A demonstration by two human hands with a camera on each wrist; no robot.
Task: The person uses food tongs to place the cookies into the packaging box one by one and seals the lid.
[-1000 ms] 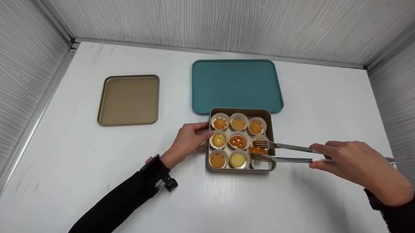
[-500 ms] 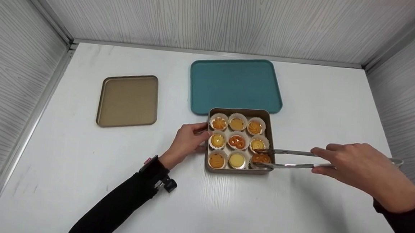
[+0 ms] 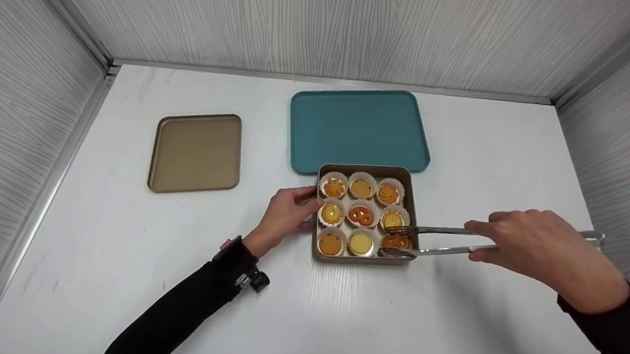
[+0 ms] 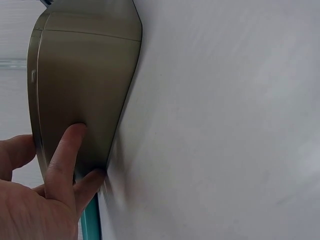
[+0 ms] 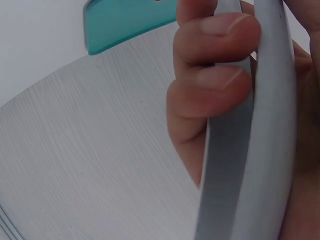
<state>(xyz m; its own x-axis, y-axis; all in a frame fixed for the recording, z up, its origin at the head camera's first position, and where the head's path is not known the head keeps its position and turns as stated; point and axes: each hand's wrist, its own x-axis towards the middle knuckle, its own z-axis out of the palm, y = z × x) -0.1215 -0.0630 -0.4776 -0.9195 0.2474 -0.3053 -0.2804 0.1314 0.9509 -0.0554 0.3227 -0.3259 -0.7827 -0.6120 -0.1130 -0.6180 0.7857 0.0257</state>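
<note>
A square bronze tin (image 3: 362, 260) holds several small pastries in white paper cups, set in rows. My left hand (image 3: 285, 213) holds the tin's left side, thumb at the rim and fingers against the outer wall (image 4: 85, 85). Metal tongs (image 3: 443, 230) are gripped in my right hand (image 3: 540, 251), its fingers curled round the handles (image 5: 270, 125). The tong tips stand apart over the tin's front right corner. Between them lies a brown pretzel-shaped cookie (image 3: 397, 241) in its cup, partly covered by the tips. A yellow round tart (image 3: 393, 219) sits just behind it.
Right behind the tin lies a teal tray (image 3: 359, 127), its near edge close to the tin's back. A shallow bronze lid-like tray (image 3: 196, 153) rests on the white table (image 3: 262, 327) at the left. Grey panelled walls (image 3: 324, 30) enclose the back and sides.
My right hand has moved the tongs toward me and down, bringing the pretzel cookie into the front right cup. The tong tips have uncovered the tart behind. My left hand stays on the tin.
</note>
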